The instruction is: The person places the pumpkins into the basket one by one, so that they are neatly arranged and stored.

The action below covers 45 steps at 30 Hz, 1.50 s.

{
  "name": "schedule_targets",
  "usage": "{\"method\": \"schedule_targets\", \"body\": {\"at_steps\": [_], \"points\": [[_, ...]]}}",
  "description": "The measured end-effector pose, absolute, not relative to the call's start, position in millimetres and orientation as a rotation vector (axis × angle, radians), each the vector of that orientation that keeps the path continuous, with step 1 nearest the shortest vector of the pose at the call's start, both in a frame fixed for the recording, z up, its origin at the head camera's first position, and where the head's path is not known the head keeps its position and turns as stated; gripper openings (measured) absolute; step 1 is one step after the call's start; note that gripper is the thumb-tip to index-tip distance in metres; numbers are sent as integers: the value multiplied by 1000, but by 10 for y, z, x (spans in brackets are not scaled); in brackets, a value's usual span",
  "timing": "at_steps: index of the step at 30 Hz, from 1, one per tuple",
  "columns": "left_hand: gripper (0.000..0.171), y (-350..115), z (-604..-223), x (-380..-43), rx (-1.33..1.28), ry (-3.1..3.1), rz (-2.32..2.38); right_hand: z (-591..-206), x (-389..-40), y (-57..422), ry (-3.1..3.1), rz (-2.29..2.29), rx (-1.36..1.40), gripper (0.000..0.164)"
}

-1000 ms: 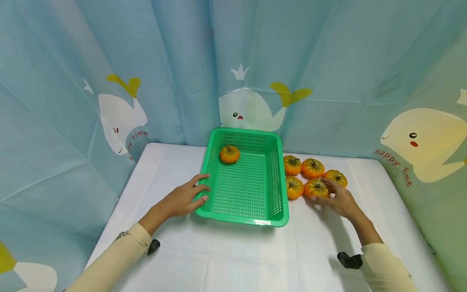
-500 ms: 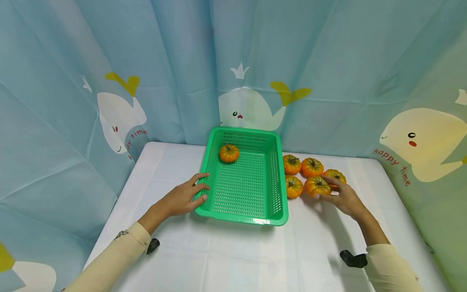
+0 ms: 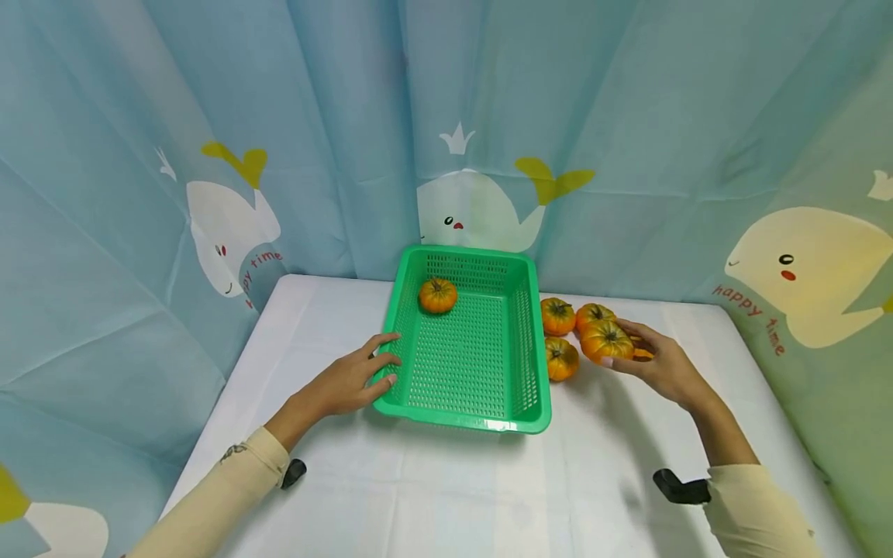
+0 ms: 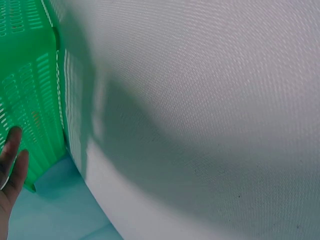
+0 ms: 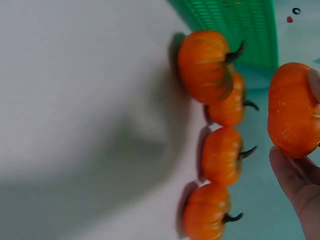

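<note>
My right hand [image 3: 666,368] grips a small orange pumpkin [image 3: 605,342] between thumb and fingers. In the right wrist view this held pumpkin [image 5: 292,110] is off the table, apart from the row of others. On the left, my left hand [image 3: 352,376] rests its spread fingers over the left rim of a green perforated plastic basket [image 3: 391,325]. One pumpkin [image 3: 438,296] sits in the basket's far left corner. Right of the basket stand more pumpkins, two of them along its wall, the front one [image 3: 561,359] and the back one [image 3: 558,316]. My right hand mostly hides another.
A white cloth covers the table [image 3: 446,496]. Behind and beside it hangs a blue curtain [image 3: 349,116] printed with whales. Another pumpkin [image 3: 591,312] stands just behind the held one. The basket's right wall [image 3: 533,341] rises between the pumpkins and its inside.
My right hand has lifted the front right pumpkin off the table and moved it slightly away from me. My left hand and the basket have stayed in place.
</note>
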<state>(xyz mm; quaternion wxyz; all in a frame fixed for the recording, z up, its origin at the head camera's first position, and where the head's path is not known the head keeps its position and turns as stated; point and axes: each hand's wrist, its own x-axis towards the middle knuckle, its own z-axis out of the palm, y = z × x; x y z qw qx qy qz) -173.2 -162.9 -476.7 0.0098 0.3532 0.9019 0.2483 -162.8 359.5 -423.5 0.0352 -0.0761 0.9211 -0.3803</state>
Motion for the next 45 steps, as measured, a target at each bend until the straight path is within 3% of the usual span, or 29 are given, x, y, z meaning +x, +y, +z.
{"method": "schedule_targets", "body": {"at_steps": [45], "points": [[36, -1628, -4775, -1735, 1104, 2812, 790, -3660, -1836, 2932, 2713, -1086, -502, 70]]}}
